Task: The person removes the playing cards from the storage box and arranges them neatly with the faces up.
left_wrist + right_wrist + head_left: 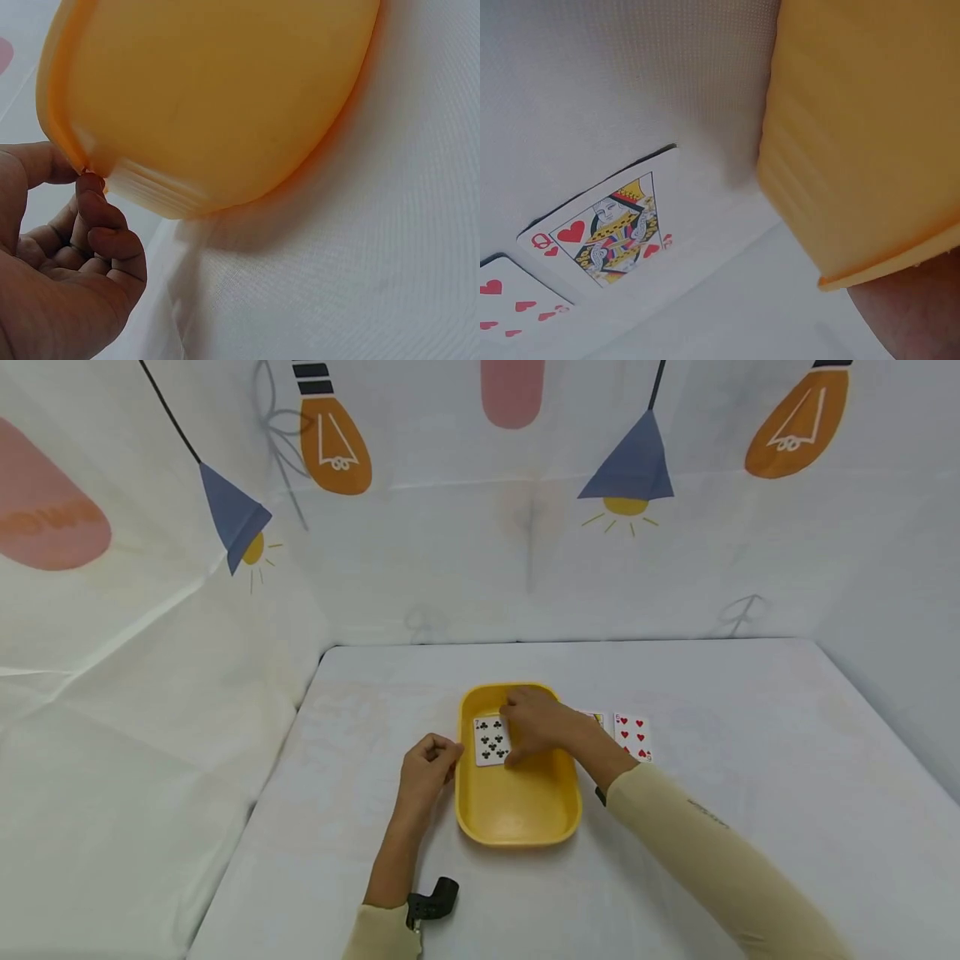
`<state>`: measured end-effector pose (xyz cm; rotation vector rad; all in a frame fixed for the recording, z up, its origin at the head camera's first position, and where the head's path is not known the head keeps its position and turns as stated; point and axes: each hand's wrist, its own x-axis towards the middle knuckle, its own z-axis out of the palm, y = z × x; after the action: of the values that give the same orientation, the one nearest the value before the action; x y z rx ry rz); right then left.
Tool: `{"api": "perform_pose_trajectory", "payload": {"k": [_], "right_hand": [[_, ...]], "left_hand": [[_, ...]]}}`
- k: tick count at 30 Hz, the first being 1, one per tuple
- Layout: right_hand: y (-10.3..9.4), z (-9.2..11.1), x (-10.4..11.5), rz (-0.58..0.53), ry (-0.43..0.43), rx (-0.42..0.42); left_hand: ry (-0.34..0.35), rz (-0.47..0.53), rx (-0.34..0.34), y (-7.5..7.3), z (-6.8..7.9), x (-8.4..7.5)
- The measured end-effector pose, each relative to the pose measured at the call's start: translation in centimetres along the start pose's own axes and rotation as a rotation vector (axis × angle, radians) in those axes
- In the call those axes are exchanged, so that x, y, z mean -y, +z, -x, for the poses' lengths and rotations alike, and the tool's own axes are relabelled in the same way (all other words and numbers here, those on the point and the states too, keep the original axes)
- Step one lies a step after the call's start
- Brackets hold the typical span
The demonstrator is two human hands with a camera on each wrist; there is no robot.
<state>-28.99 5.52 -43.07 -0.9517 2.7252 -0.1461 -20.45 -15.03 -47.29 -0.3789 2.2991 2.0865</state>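
Observation:
A yellow plastic tray (517,814) stands on the white table, and my left hand (427,768) pinches its left rim between thumb and forefinger. The left wrist view shows this pinch from close by, with the hand (71,262) under the rim. Inside the tray is a seven of clubs playing card (491,742), face up. My right hand (543,720) reaches over the tray's right side, with thumb and fingers at the card's right corners, holding it. In the right wrist view the tray wall (862,135) hides most of that hand.
To the tray's right lie a queen of hearts (619,229), partly covered by my right forearm in the head view, and another hearts card (633,737). Both lie face up. White fabric walls (450,552) with printed lamps and bulbs enclose the table (750,827).

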Motion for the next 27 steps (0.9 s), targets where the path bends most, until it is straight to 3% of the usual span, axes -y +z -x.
{"api": "perform_pose_trajectory", "payload": {"k": [6,12,21,27], "right_hand": [[0.2,-0.4,0.1,0.037,0.008,0.023],[-0.3,0.0,0.2,0.001,0.007,0.009],[-2.5,2.8,-0.8,-0.038,-0.03,-0.06],[-3.6,5.7,-2.0,-0.097,0.012,-0.085]], "left_hand": [[0.001,0.0,0.001,0.0,0.1,0.0],[0.01,-0.003,0.004,-0.1,0.1,-0.1],[-0.013,-0.031,-0.009,0.1,0.2,-0.3],[-0.003,-0.028,0.004,-0.1,0.3,-0.2]]}}
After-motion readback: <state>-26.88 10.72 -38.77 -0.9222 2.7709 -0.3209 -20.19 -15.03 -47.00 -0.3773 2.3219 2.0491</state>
